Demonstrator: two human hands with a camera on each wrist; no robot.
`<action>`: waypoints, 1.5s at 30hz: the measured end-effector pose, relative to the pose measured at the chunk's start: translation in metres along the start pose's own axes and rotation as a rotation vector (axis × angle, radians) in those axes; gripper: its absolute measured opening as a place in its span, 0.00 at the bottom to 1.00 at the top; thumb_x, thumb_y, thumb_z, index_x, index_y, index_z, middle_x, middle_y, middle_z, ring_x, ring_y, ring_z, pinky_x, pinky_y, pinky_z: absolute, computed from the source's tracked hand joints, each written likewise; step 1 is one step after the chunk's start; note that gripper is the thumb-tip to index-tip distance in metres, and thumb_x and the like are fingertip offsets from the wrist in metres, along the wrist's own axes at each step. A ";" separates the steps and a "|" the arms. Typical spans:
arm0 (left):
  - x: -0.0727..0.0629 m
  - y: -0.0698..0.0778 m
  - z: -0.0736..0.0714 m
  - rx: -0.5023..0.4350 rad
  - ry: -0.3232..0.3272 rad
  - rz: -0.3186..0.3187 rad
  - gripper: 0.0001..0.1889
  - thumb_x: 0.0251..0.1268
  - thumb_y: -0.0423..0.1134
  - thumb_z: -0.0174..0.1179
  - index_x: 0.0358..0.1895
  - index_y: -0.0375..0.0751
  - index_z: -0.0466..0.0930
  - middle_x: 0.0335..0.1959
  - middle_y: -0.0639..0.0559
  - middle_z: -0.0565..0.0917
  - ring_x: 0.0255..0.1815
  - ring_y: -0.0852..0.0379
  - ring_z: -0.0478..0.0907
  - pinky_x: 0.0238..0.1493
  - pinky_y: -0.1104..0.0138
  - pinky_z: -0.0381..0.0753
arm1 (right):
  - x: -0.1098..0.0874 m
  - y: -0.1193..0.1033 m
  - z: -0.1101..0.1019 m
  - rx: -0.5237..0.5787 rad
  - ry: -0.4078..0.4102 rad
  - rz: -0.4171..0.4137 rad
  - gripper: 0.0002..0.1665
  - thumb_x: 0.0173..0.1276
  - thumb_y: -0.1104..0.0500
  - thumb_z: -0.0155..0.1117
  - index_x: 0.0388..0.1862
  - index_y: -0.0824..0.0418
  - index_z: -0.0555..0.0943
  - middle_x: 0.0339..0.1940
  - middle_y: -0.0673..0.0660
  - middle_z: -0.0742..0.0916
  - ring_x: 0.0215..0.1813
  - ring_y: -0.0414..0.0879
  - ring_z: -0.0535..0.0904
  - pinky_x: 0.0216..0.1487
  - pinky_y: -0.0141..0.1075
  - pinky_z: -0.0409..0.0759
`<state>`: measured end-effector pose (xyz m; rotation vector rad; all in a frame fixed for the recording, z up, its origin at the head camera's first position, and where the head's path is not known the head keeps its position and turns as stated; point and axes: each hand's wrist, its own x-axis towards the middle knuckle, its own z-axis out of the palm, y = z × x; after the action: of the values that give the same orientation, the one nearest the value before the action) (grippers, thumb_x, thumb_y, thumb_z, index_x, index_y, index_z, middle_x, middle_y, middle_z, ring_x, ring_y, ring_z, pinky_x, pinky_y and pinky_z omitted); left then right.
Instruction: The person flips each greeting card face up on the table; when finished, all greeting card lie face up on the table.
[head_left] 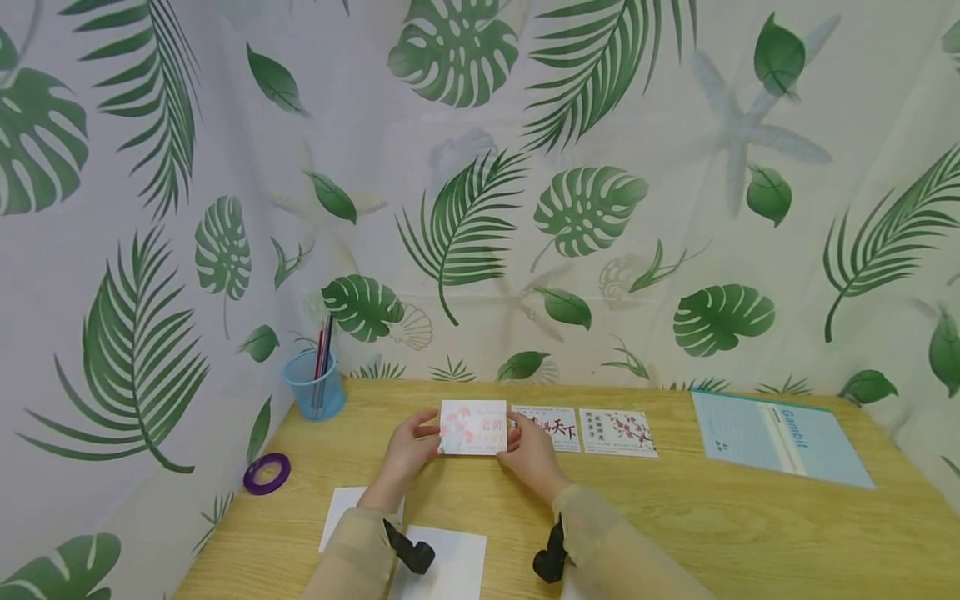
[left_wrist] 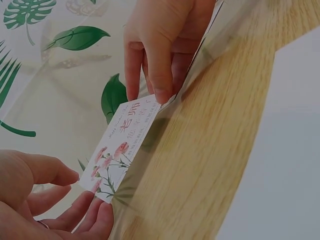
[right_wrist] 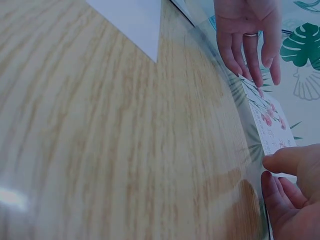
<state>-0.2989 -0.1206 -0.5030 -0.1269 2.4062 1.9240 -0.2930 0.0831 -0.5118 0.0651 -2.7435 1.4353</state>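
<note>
Flower card [head_left: 468, 429] pinched low-centre by left hand [head_left: 410, 450] and right hand [head_left: 537, 454], not let go; two cards [head_left: 618, 433] already alongside.

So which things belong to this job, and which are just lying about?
Seemingly in the job:
carnation card between left hand and right hand
calligraphy card
plum-blossom card
possibly the white cards

Apparently lying about:
pen cup
purple tape roll
Gambit notebook

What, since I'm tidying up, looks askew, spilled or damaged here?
Nothing looks spilled or damaged, the held card included. The notebook at right looks slightly askew: it slants against the back edge of the table, while the blossom card lies nearly straight.
</note>
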 end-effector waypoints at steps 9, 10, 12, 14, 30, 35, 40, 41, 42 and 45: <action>0.002 -0.003 0.001 0.002 0.004 -0.029 0.27 0.64 0.24 0.57 0.68 0.30 0.68 0.55 0.30 0.80 0.52 0.46 0.80 0.46 0.64 0.83 | 0.001 0.008 0.006 -0.020 0.019 -0.018 0.39 0.53 0.70 0.74 0.65 0.71 0.72 0.32 0.57 0.82 0.32 0.43 0.76 0.38 0.35 0.79; 0.002 -0.003 0.002 0.001 0.004 -0.029 0.27 0.64 0.24 0.57 0.68 0.30 0.68 0.55 0.30 0.80 0.53 0.46 0.80 0.47 0.64 0.84 | 0.002 0.008 0.006 -0.023 0.022 -0.023 0.39 0.53 0.70 0.74 0.65 0.71 0.72 0.31 0.57 0.82 0.32 0.43 0.76 0.37 0.35 0.79; 0.002 -0.003 0.002 0.003 0.006 -0.025 0.27 0.64 0.24 0.57 0.68 0.30 0.69 0.55 0.30 0.81 0.53 0.46 0.80 0.47 0.63 0.84 | 0.002 0.009 0.007 -0.020 0.026 -0.024 0.38 0.53 0.70 0.74 0.64 0.71 0.73 0.31 0.57 0.82 0.31 0.43 0.76 0.37 0.35 0.79; 0.001 -0.003 0.002 0.007 0.008 -0.021 0.27 0.64 0.24 0.57 0.68 0.29 0.69 0.54 0.30 0.81 0.52 0.46 0.80 0.46 0.64 0.84 | 0.003 0.010 0.007 -0.021 0.027 -0.028 0.38 0.53 0.70 0.74 0.64 0.71 0.73 0.31 0.57 0.82 0.31 0.43 0.76 0.37 0.36 0.79; 0.007 -0.002 0.003 0.041 0.013 -0.009 0.26 0.64 0.27 0.58 0.67 0.32 0.70 0.53 0.32 0.82 0.50 0.50 0.80 0.42 0.70 0.81 | 0.010 0.014 0.002 -0.325 0.078 -0.115 0.34 0.51 0.57 0.79 0.58 0.67 0.80 0.30 0.54 0.79 0.38 0.50 0.70 0.51 0.47 0.68; 0.009 -0.002 0.004 0.062 0.011 0.005 0.26 0.64 0.27 0.58 0.67 0.31 0.71 0.53 0.32 0.82 0.51 0.48 0.80 0.42 0.69 0.80 | 0.011 0.017 0.003 -0.366 0.092 -0.096 0.34 0.51 0.54 0.80 0.57 0.63 0.82 0.37 0.57 0.82 0.45 0.55 0.72 0.53 0.51 0.68; 0.010 -0.003 0.004 0.072 0.002 0.024 0.26 0.64 0.26 0.57 0.67 0.30 0.70 0.52 0.31 0.82 0.51 0.47 0.80 0.42 0.69 0.80 | 0.010 0.015 0.002 -0.388 0.089 -0.084 0.33 0.51 0.53 0.80 0.56 0.61 0.83 0.46 0.62 0.83 0.49 0.59 0.71 0.50 0.50 0.71; 0.010 -0.003 0.004 0.073 -0.001 0.024 0.26 0.63 0.26 0.57 0.67 0.30 0.70 0.52 0.31 0.82 0.51 0.47 0.80 0.42 0.69 0.80 | 0.010 0.015 0.002 -0.390 0.086 -0.079 0.33 0.51 0.52 0.80 0.56 0.61 0.83 0.48 0.63 0.83 0.50 0.59 0.71 0.50 0.50 0.71; 0.010 -0.003 0.004 0.076 -0.003 0.027 0.26 0.63 0.27 0.57 0.67 0.30 0.70 0.52 0.31 0.82 0.51 0.47 0.80 0.42 0.69 0.80 | 0.011 0.014 0.001 -0.392 0.084 -0.075 0.33 0.51 0.52 0.80 0.56 0.61 0.83 0.48 0.63 0.83 0.50 0.60 0.71 0.50 0.50 0.72; 0.010 -0.002 0.003 0.085 -0.014 0.027 0.26 0.64 0.27 0.58 0.67 0.30 0.70 0.52 0.31 0.82 0.51 0.47 0.80 0.42 0.67 0.81 | 0.011 0.014 0.001 -0.394 0.069 -0.058 0.32 0.52 0.51 0.80 0.56 0.60 0.83 0.49 0.63 0.82 0.51 0.59 0.70 0.50 0.50 0.72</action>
<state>-0.3087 -0.1180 -0.5070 -0.0773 2.4888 1.8238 -0.3047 0.0901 -0.5230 0.0779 -2.8794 0.8454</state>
